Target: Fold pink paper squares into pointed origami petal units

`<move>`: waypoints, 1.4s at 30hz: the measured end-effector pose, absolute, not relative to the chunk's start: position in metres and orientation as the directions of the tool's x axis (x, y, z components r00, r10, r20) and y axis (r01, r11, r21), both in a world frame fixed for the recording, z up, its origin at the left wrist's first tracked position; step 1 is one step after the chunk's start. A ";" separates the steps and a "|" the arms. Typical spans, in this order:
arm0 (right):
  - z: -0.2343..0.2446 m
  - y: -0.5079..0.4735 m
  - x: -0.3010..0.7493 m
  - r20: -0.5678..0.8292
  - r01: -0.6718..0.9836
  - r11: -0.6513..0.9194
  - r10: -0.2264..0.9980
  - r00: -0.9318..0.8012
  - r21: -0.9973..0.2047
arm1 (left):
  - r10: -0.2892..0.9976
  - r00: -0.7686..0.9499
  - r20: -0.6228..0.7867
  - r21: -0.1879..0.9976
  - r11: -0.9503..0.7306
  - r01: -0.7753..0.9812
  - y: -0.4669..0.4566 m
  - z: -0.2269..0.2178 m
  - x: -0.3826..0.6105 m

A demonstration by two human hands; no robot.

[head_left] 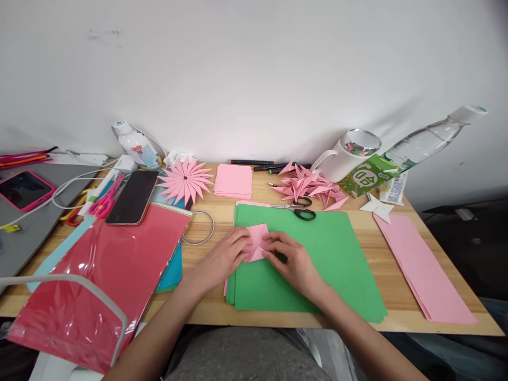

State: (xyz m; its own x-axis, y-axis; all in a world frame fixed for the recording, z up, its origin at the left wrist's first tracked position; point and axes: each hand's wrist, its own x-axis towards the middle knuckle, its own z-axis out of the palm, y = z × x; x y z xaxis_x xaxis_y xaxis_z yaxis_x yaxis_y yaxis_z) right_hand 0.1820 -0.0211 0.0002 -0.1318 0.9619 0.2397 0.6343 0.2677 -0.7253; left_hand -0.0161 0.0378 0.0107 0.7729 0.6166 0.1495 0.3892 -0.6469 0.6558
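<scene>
A small folded pink paper piece [257, 241] lies on a stack of green sheets [337, 254] in the middle of the wooden desk [392, 312]. My left hand [224, 257] pinches its left edge with curled fingers. My right hand [291, 260] presses and grips its right edge, fingers bent over the fold. Both hands rest on the green stack.
Black-handled scissors [302, 210], a pile of folded pink pieces [307, 186], a pink paper flower [185, 180], a pink square stack [233, 180] and a phone [133, 197] lie behind. A red plastic sleeve [99, 270] is left, pink strips [423, 267] right; mug [345, 156] and bottle [428, 140] at the back.
</scene>
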 end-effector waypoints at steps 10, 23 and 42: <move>-0.001 -0.014 0.179 0.185 0.684 0.185 0.980 -0.075 -0.705 | 0.665 0.739 0.106 0.729 -0.557 0.397 0.035 0.011 -0.016; -0.004 -0.012 0.175 0.159 0.684 0.123 0.987 -0.011 -0.719 | 0.678 0.717 0.164 0.695 -0.595 0.404 0.031 0.005 -0.008; -0.001 -0.060 0.167 0.267 0.815 0.519 0.849 -0.456 -0.258 | 0.677 0.697 0.235 0.728 -0.598 0.335 0.035 0.001 -0.008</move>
